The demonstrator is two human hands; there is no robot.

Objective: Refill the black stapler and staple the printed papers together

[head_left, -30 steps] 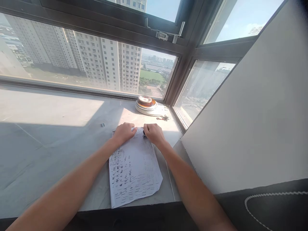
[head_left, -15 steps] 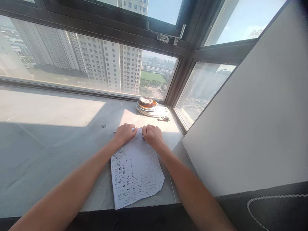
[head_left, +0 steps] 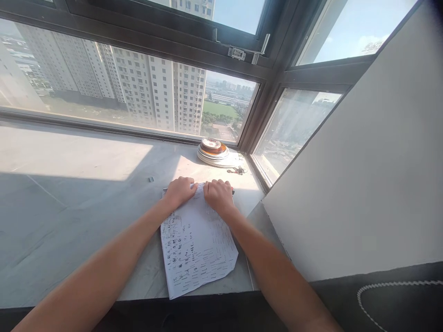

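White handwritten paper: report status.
Left hand on paper, far edge. Right hand curled over small dark object, mostly hidden. Round amber-white stack beyond, untouched.

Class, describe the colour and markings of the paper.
The paper is white, with dark handwriting and short strokes; best seen in the head view.

Handwriting [head_left: 182, 251] runs across the paper [head_left: 207, 235] — too small and blurred to read.
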